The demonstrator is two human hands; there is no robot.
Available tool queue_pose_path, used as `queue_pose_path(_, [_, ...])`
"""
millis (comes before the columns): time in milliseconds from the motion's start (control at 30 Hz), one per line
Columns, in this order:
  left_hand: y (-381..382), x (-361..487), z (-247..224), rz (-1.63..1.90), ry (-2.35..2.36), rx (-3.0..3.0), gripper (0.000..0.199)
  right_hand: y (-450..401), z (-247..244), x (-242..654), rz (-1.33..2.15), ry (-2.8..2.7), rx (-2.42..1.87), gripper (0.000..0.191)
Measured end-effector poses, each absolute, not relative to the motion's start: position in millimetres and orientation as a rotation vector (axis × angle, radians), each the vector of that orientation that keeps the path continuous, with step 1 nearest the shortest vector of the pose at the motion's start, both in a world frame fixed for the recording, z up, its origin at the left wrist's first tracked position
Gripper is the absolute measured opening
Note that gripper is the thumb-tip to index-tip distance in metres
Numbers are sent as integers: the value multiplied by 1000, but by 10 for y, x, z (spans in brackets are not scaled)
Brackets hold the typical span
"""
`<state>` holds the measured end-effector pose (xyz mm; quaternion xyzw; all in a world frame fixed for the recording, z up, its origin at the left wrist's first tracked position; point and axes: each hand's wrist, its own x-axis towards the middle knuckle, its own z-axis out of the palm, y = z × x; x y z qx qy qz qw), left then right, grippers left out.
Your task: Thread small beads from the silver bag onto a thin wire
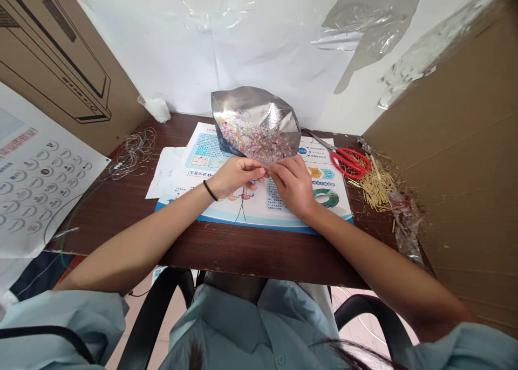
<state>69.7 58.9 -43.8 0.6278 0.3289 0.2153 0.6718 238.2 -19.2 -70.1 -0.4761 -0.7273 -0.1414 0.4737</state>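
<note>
My left hand and my right hand meet over the printed sheet, thumbs and fingertips pinched close together. A thin dark cord hangs below my left fingers and trails onto the table's front part. Whatever sits between the right fingertips is too small to make out. Just behind both hands stands an open silvery bag holding many small coloured beads. A black band circles my left wrist.
Red-handled scissors lie at the right, against a heap of gold-coloured thin sticks. Tangled clear line and a white crumpled piece are at the left. Cardboard walls flank the dark wooden table.
</note>
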Motion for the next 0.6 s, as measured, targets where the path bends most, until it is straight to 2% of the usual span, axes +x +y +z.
queue_pose_path(600, [575, 694, -428, 489, 744, 1402, 27, -244, -635, 2390, -530, -1871, -1295, 18])
